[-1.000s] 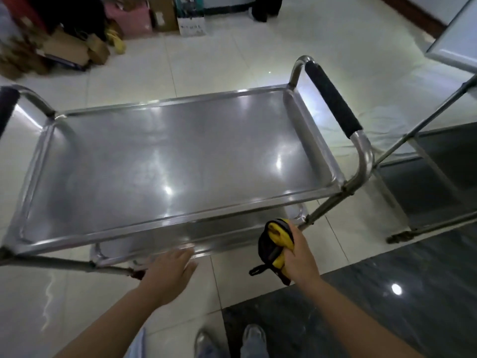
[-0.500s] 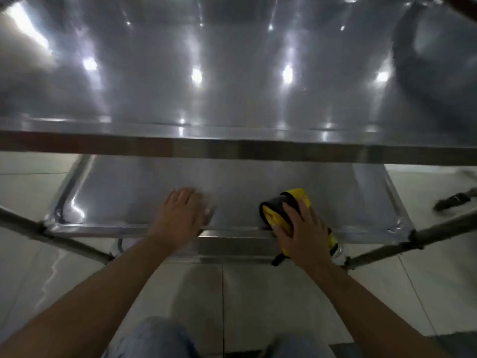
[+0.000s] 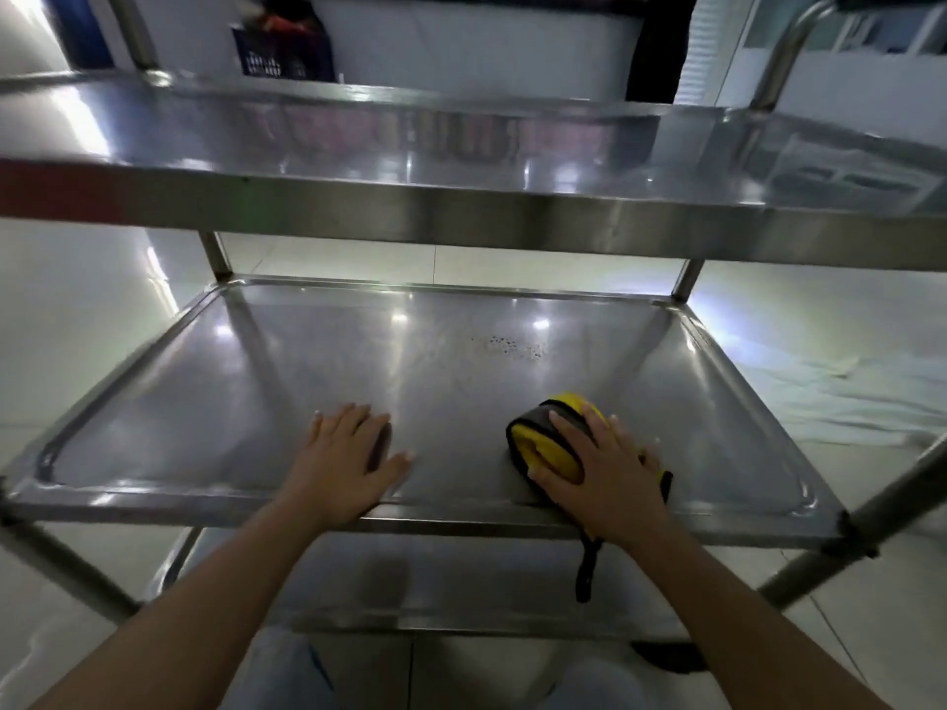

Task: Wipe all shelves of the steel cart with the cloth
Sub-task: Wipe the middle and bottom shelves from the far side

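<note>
Cloth: bright yellow, edged in black and grey, seen under the right hand.
Strap: black, hung below that hand.
Middle shelf: silver-grey steel; dark specks, possibly dirt, are seen beyond the hand.
Floor: pale, glossy tiles.

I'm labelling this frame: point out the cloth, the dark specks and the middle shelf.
cloth point(image 3: 547, 450), head view, on its yellow folded side.
dark specks point(image 3: 505, 344), head view, middle of the cluster.
middle shelf point(image 3: 317, 361), head view, bare steel surface.
</note>
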`<move>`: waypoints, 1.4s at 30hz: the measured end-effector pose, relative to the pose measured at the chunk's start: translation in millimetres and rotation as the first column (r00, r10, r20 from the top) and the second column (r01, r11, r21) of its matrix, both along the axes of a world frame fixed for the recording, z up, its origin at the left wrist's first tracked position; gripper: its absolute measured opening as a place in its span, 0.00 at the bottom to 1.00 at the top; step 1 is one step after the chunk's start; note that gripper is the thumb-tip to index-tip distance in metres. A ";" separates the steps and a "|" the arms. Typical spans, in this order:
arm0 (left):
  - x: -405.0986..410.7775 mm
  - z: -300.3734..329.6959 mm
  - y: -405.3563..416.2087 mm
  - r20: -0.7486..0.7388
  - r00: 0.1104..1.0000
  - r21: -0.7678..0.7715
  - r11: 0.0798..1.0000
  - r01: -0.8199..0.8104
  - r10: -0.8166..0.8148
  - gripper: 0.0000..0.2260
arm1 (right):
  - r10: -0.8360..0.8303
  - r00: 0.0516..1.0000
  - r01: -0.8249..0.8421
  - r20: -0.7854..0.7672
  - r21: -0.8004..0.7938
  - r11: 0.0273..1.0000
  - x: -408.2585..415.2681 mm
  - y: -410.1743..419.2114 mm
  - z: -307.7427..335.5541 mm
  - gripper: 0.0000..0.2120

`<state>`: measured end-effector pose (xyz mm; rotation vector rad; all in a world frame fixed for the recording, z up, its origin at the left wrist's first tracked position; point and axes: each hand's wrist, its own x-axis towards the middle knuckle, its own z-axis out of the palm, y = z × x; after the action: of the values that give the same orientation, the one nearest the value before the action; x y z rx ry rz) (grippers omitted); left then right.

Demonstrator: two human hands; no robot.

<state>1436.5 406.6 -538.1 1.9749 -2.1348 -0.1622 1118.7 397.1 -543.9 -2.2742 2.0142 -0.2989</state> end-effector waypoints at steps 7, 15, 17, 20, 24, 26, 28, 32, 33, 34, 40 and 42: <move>-3.9 -3.4 -6.4 -0.042 0.999 -0.041 0.999 -0.029 0.027 0.41 | 0.014 0.999 -0.013 -0.034 0.019 1.000 66.9 -32.2 -1.0 0.32; 6.2 -4.1 -11.9 -0.075 0.995 -0.080 0.995 -0.065 0.059 0.25 | 0.222 0.973 -0.227 -0.057 -0.104 0.968 92.5 -43.0 -6.5 0.28; 6.3 -4.5 -11.2 -0.070 0.996 -0.069 0.996 -0.058 0.053 0.25 | 0.105 0.993 -0.110 -0.056 -0.107 0.988 41.1 -46.4 -5.4 0.28; 5.4 -5.3 -9.6 -0.066 0.996 -0.056 0.996 -0.064 0.061 0.27 | -0.171 0.985 0.171 -0.004 -0.006 0.985 -49.8 -55.2 1.6 0.27; 3.5 -6.9 -13.6 -0.032 0.997 -0.073 0.994 -0.077 0.075 0.29 | -0.428 0.903 0.427 0.037 0.042 0.903 -81.1 -63.9 3.8 0.27; 3.7 -7.9 -15.8 0.001 0.997 -0.075 0.995 -0.071 0.071 0.29 | -0.434 0.900 0.432 0.035 0.043 0.901 -45.8 -71.0 4.0 0.27; 5.3 -8.6 -17.0 0.035 0.998 -0.091 0.995 -0.049 0.053 0.30 | -0.308 0.950 0.306 0.050 0.040 0.951 0.4 -73.9 4.2 0.27; 5.3 -7.0 -15.4 0.021 0.999 -0.106 0.994 -0.038 0.040 0.35 | 0.100 0.995 -0.100 -0.005 -0.047 0.994 55.4 -55.4 -4.1 0.26; 5.2 -6.4 -15.5 0.027 0.999 -0.092 0.995 -0.041 0.043 0.36 | 0.197 0.980 -0.198 -0.020 -0.071 0.978 50.2 -49.1 -4.6 0.27; 5.7 -6.4 -15.6 0.042 0.998 -0.073 0.997 -0.039 0.042 0.36 | 0.280 0.960 -0.281 -0.024 -0.071 0.957 36.9 -45.7 -2.9 0.27; 6.5 -9.3 -17.0 0.097 0.995 -0.011 1.000 -0.023 0.024 0.39 | -0.106 0.991 0.112 0.078 -0.084 0.990 -94.8 -63.4 4.2 0.27; 4.8 -12.8 -16.7 0.090 0.995 -0.001 0.999 -0.036 0.036 0.40 | -0.383 0.919 0.387 0.090 -0.034 0.921 -100.7 -73.4 3.6 0.28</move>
<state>1441.2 389.9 -551.0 2.0571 -2.1513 -0.0694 1018.0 323.7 -540.4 -1.8361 2.4244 -0.4673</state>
